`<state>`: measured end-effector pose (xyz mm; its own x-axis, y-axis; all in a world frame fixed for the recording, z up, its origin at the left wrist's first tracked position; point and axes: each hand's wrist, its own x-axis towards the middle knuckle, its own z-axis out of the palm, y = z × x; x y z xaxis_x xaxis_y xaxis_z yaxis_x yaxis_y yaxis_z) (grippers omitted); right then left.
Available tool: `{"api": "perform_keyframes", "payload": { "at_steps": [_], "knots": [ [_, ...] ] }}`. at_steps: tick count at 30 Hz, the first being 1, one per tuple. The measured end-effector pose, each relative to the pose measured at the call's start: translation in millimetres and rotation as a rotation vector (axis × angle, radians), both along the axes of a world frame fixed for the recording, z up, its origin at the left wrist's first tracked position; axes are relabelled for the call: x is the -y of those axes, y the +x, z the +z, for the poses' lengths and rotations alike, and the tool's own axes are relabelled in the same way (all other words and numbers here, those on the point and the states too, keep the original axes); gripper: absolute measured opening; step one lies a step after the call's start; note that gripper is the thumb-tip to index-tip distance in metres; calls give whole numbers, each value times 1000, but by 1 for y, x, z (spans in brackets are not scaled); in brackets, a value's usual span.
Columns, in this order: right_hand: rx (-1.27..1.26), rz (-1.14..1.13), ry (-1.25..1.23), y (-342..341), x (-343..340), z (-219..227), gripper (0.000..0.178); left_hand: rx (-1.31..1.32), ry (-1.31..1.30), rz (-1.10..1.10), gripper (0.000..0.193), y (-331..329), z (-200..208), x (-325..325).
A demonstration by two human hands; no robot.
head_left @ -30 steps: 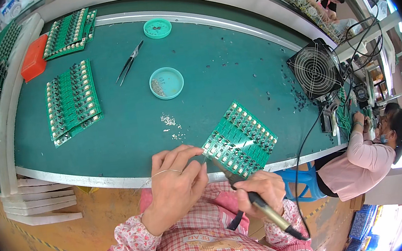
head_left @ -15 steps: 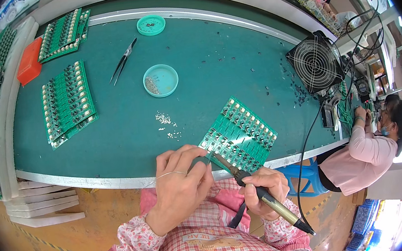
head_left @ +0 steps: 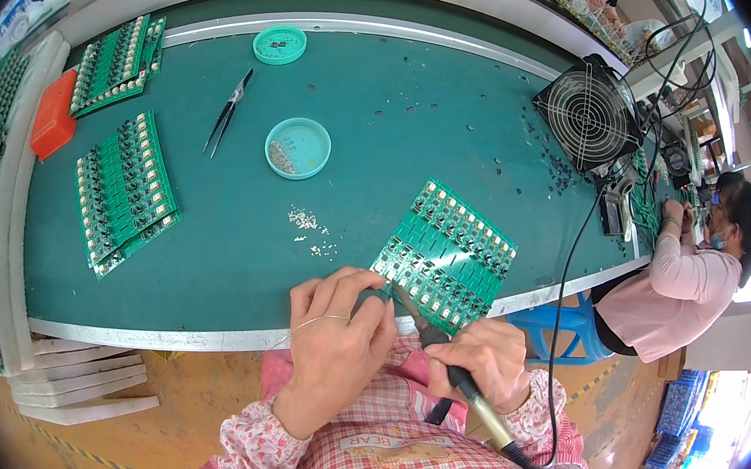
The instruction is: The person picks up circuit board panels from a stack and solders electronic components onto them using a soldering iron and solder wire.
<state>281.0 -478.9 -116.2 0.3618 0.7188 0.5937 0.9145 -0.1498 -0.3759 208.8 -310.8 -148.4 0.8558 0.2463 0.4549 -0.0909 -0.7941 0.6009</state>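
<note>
A green circuit board [head_left: 445, 254] with rows of small white and black parts lies aslant at the table's front edge. My right hand [head_left: 483, 363] is closed round a soldering iron [head_left: 474, 399], whose tip is at the board's left corner, beside my left fingertips. My left hand [head_left: 337, 341] is closed, with the index finger reaching to that corner. A thin strand of solder wire [head_left: 318, 319] runs across the back of this hand to its fingers. The fingertips partly hide the spot where iron and board meet.
Tiny pale parts [head_left: 304, 219] lie beyond my left hand, near a round teal dish [head_left: 299, 149] and tweezers [head_left: 228, 112]. Stacked circuit boards [head_left: 125, 189] and a red box [head_left: 54, 115] are at left. A black fan [head_left: 586, 113] stands right; a co-worker [head_left: 678, 283] sits beyond.
My right hand has shifted slightly left, and the iron's rear end has swung left and down, so it stands steeper. Its tip stays near the board's left corner. My left hand is nearly still.
</note>
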Motion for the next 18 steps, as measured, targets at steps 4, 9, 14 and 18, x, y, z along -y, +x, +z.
{"api": "perform_keyframes", "payload": {
  "at_steps": [4, 9, 14, 18],
  "knots": [
    [100, 24, -77, -3, 0, 2, 17, 5, -7, -4, 12, -2, 1, -1],
    [66, -40, -12, -7, -3, 2, 18, 20, -26, -13, 12, -3, 2, 0],
    [-96, -18, 25, -4, 0, 11, 22, 16, -40, -22, 14, -6, -1, -2],
    [-152, -70, 135, -5, 11, 6, 13, 16, -44, -47, 15, -6, 3, -1]
  ]
}}
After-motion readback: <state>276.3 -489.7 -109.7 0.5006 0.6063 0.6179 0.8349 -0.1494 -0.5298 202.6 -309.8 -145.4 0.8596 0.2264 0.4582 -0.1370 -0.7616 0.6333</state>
